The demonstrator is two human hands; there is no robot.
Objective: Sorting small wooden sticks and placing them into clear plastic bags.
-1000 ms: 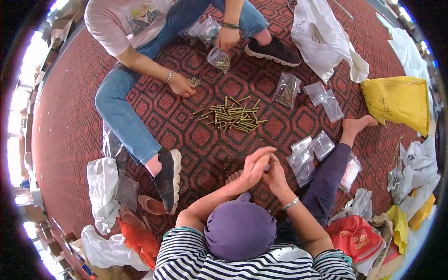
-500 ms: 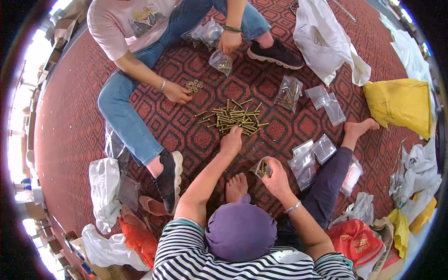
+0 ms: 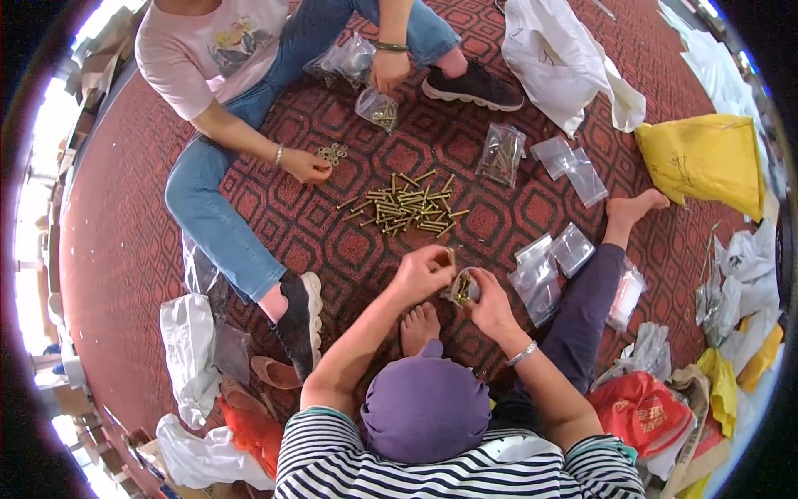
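My left hand (image 3: 426, 274) is closed in a pinch on a brass-coloured bolt (image 3: 450, 256), close beside the mouth of a small clear plastic bag (image 3: 455, 293). Several bolts lie inside that bag, which my right hand (image 3: 492, 304) grips by its right side. Ahead of my hands a loose pile of brass-coloured bolts (image 3: 406, 205) lies on the red patterned carpet (image 3: 353, 247). Across from me, a co-worker's hand (image 3: 306, 165) touches a small heap of metal rings (image 3: 333, 154). The co-worker's other hand (image 3: 391, 71) is at a clear bag of bolts (image 3: 377, 109).
A filled clear bag (image 3: 502, 155) lies right of the pile. Flat clear bags (image 3: 534, 280) lie beside my outstretched leg (image 3: 580, 312). A yellow sack (image 3: 705, 166) and a white sack (image 3: 557, 62) are at the far right; a red bag (image 3: 638, 416) is near right. A co-worker's shoe (image 3: 298, 320) is at left.
My left hand has drawn back from the pile to the bag, with a bolt in its fingers. My right hand still holds the bag. The whole view has shifted slightly.
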